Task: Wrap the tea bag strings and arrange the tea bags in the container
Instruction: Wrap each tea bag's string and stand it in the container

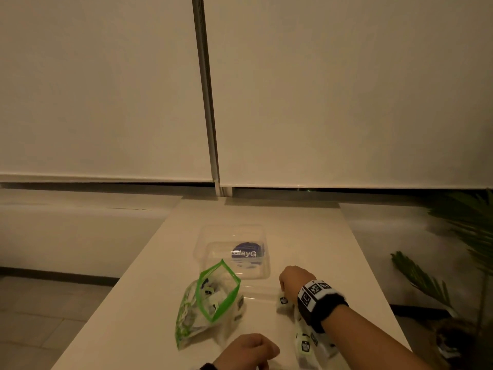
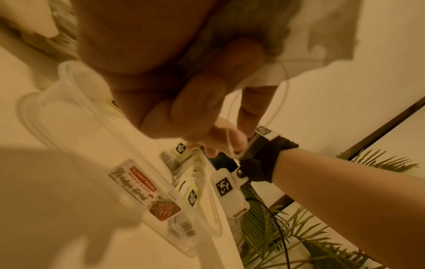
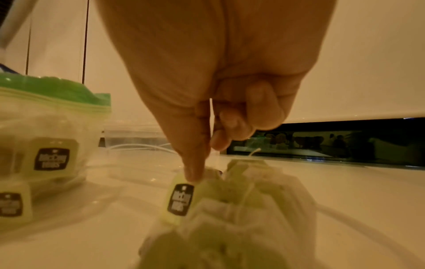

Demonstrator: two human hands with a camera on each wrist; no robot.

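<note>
Tea bags (image 1: pixel 304 343) lie heaped on the surface just under the right hand (image 1: pixel 292 279), whose grip pinches a string (image 3: pixel 211 111) above a tag (image 3: pixel 180 199). The container (image 1: pixel 232 249) sits beyond that grip, open. The left hand (image 1: pixel 248 348), nearer the person, seems curled around a tea bag, though blur hides how.

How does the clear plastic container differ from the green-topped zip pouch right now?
The clear plastic container is rigid and squarish and sits flat; the green-topped zip pouch is soft and leans open-mouthed. The container shows no tea bags, only a blue label; the pouch holds several. The container lies farther from the person, the pouch nearer. Both are see-through and rest on the white table.
</note>
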